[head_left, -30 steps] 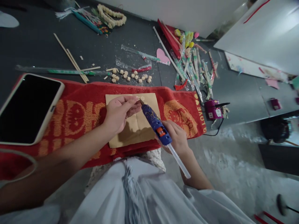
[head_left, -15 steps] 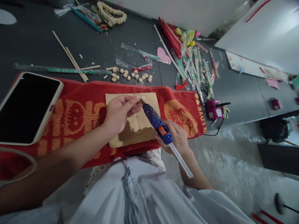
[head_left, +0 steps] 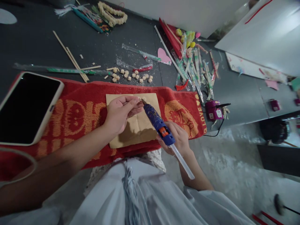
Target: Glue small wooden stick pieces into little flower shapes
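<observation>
My right hand (head_left: 176, 137) is wrapped around a blue glue gun (head_left: 156, 120), and a clear glue stick (head_left: 184, 162) sticks out of its back end. The nozzle points up and left, close to the fingertips of my left hand (head_left: 122, 112). Thumb and forefinger of that hand are pinched together on something too small to make out. Just beyond the nozzle, a small pale piece (head_left: 144, 98) shows over a creased brown paper sheet (head_left: 133, 134). Both hands are above this paper, which lies on a red towel (head_left: 89, 93).
Small wooden pieces (head_left: 141, 80) lie in a group behind the towel. A phone (head_left: 28, 109) rests at left, near thin sticks (head_left: 72, 61). Wrapped chopsticks (head_left: 197, 67) are heaped at right beside a purple box (head_left: 213, 110). A beige loop (head_left: 112, 14) lies farther back.
The glue gun's nozzle has edged very slightly right, away from my left fingertips. My left hand keeps its pinch in the same place.
</observation>
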Tool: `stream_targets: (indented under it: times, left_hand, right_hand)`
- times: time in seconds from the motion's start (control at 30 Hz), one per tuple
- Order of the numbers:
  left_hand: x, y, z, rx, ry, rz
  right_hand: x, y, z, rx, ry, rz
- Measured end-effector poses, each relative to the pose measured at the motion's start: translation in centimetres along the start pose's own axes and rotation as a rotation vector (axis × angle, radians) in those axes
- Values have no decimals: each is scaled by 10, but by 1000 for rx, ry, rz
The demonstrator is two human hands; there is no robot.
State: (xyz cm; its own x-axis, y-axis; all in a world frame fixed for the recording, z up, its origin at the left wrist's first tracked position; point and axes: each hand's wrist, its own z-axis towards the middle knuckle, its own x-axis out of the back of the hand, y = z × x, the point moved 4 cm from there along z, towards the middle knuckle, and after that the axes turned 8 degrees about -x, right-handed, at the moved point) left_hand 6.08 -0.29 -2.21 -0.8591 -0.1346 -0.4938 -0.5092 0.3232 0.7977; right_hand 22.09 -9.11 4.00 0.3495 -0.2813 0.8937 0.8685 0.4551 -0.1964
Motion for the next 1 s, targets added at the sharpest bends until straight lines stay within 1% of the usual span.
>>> stream_targets:
  times: [0.13,0.27,0.47,0.7,0.87,1.0]
  left_hand:
    - [0,1,-1,7,6,11]
    - [0,1,0,4,5,14]
    - [0,0,0,-5,-4,41]
    - [1,-2,0,-21,-15,12]
    - [1,-1,-1,-14,-7,50]
    - [1,-1,0,-9,-12,41]
  right_hand:
    - [-1,0,0,-9,-19,-4]
    - [0,-1,0,-2,-1,-21]
    - [-1,0,-3,12,-13,-20]
    - [-2,3,-7,1,4,10]
    - [-2,6,-10,-19,7,70]
    - [-1,5,-9,-7,13,50]
